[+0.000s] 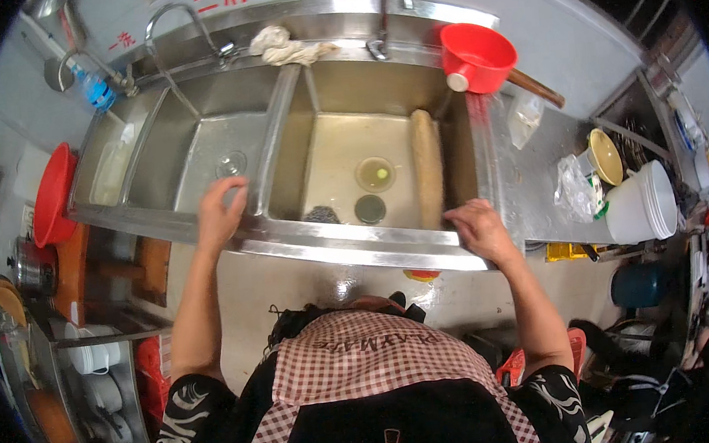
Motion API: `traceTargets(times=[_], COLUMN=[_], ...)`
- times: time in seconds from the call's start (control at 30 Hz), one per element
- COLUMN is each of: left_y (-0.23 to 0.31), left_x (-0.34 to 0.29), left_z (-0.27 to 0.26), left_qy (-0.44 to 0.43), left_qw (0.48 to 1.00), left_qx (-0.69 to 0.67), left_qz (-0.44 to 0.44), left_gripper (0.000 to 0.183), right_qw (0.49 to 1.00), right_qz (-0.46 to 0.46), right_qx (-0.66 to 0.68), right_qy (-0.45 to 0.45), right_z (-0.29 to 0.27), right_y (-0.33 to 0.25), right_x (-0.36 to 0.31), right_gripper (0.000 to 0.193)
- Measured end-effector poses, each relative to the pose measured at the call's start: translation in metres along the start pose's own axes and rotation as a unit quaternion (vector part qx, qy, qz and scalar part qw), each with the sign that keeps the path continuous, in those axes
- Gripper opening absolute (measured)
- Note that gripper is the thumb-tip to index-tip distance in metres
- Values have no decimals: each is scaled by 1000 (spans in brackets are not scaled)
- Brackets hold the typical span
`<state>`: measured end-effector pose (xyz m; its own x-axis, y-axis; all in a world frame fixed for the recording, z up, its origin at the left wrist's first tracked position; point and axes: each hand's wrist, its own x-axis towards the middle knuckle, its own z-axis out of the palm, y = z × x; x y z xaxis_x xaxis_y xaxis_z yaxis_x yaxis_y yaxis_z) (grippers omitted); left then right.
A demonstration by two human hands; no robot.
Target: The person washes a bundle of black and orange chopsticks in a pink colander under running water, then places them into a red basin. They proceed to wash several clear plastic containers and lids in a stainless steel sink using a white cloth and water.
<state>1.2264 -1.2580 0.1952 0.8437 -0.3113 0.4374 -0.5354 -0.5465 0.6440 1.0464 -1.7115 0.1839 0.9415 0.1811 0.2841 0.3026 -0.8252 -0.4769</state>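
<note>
My left hand (223, 212) is over the front rim of a steel sink (348, 243), by the middle basin. Its thumb and fingers are apart, with nothing between them. At the right front corner of the right basin is my right hand (481, 225), its fingers bunched and pointing left, with no object visible in them. Close to its fingertips lies a long, pale brown cylindrical thing (428, 169), along the basin's right side. Also in that basin are a dark round disc (369, 209), a grey scourer (320, 215) and a drain (363, 173) with a small light-green piece on it.
A red ladle-like basin (479, 57) with a wooden handle (537, 89) rests on the back right corner. A crumpled cloth (284, 46) lies between two taps. White buckets (641, 203) and a yellow bowl (605, 157) stand right; a red basin (55, 194) leans left.
</note>
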Motion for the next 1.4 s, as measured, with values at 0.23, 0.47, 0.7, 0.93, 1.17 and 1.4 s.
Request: traceTargets(times=[0.23,0.47,0.7,0.93,1.17,1.4], left_y=[-108,-123,-125,-119,-118,-119], left_x=[-55,-12,-9,-10,-4,-8], left_z=[-99,-98,-96,-95,-91,-92], left_qy=[51,-50,-41,23,17,12], left_qw=[995,980,987,984,982,977], left_qx=[86,-12,76,143,146,161], left_qz=[-29,-192,-135,-108,-120,-142], left_gripper=[14,20,15,6,6,8], right_qw=[992,974,954,936,852,875], right_qz=[111,132,123,-41,110,144], right_qx=[-43,5,-121,-242,-229,-188], right_qy=[-40,-185,-246,-252,-458,-423], right_z=[16,95,232,336,272,298], right_y=[-15,-11,116,178,109,123], right_x=[22,124,182,138,213,194], right_gripper=[17,32,31,26,28,33])
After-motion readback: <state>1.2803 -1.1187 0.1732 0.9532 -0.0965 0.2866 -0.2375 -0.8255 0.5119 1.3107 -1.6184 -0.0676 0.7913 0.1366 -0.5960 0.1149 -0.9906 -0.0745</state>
